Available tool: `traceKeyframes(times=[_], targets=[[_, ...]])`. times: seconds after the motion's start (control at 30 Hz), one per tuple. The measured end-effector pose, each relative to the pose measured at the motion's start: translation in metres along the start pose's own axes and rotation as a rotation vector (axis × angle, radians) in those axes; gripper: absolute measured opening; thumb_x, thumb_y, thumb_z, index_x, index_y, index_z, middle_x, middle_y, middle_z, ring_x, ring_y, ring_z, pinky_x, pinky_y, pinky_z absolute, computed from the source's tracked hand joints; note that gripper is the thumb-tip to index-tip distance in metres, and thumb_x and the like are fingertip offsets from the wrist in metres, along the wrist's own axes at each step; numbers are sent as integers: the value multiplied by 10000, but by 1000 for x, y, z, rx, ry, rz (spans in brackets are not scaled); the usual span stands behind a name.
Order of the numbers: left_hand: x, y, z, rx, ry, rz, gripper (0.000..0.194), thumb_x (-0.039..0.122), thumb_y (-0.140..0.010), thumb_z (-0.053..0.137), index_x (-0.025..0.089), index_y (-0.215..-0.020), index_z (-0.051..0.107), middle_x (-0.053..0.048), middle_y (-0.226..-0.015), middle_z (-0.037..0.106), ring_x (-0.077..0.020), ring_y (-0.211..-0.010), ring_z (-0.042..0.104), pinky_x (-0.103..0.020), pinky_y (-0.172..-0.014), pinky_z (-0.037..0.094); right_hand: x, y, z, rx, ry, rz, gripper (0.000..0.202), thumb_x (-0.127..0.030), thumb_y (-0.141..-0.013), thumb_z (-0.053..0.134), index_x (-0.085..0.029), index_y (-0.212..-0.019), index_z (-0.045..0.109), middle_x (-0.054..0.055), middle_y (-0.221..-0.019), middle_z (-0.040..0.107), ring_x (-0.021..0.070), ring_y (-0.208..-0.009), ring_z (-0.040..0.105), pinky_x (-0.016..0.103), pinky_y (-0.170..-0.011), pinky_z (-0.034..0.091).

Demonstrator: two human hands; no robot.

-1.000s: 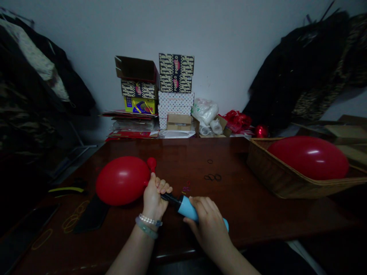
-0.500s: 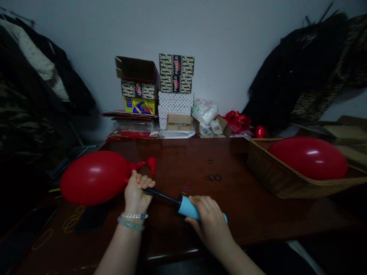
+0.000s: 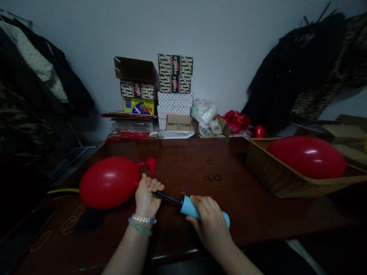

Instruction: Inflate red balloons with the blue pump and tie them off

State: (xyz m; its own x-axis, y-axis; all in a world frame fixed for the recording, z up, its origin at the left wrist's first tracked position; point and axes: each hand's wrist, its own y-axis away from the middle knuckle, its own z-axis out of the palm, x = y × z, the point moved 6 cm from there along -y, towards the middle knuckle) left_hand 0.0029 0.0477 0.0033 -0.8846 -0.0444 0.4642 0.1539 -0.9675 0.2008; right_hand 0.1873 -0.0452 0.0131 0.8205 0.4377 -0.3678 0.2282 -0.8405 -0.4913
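Observation:
My left hand [image 3: 149, 194] is closed round the black end of a balloon pump, and the neck of an inflated red balloon [image 3: 110, 182] runs into the same fist. The join between neck and pump is hidden by the fingers. My right hand [image 3: 210, 219] is wrapped round the light blue barrel of the balloon pump [image 3: 189, 207]. A short length of black rod shows between the two hands. Just beyond my left hand, an uninflated red balloon [image 3: 151, 164] lies on the brown table [image 3: 177, 160], with another partly hidden behind the inflated one.
At right, a wicker basket [image 3: 266, 175] holds a large inflated red balloon [image 3: 306, 156]. Black bands [image 3: 212, 177] and small coloured bits [image 3: 185, 189] lie mid-table. Yellow rubber bands [image 3: 69, 223] and a dark flat object [image 3: 89, 220] are at left. Stacked boxes [image 3: 175, 105] stand along the back.
My left hand has moved right toward my right hand, so less of the pump's rod shows. The balloon has come along with it. My right hand has hardly moved.

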Motion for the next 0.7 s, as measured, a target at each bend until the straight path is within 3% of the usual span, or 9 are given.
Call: traceKeyframes(times=[0.17,0.37,0.53,0.7], targets=[[-21,8,3,3,-31,-28,428,322,-904,497,187,-553,294,83,-411,238,-56,-348,247,-214,-416,276,-5,0,5,15,-16,-6,494,-138,-720,735,-155,-1170,533,112,-1073,635,281,-956,570,446,-837,476],[-23,16,4,12,-48,11,425,330,-892,516,188,-552,304,82,-416,243,-56,-352,243,-216,-417,276,0,2,9,20,-10,-11,473,-181,-740,730,-177,-1169,532,105,-1074,634,281,-954,578,451,-838,479],[-8,16,10,-1,-53,44,448,358,-894,510,187,-542,290,82,-401,238,-56,-346,238,-216,-411,269,0,1,5,33,-15,-61,509,-215,-753,733,-176,-1209,509,104,-1102,632,275,-982,576,436,-840,482],[29,7,6,4,-31,97,439,324,-915,473,187,-546,280,82,-382,243,-56,-334,244,-210,-405,264,-1,-1,0,67,-6,-104,464,-240,-792,694,-187,-1212,504,105,-1112,631,273,-995,581,438,-845,484]])
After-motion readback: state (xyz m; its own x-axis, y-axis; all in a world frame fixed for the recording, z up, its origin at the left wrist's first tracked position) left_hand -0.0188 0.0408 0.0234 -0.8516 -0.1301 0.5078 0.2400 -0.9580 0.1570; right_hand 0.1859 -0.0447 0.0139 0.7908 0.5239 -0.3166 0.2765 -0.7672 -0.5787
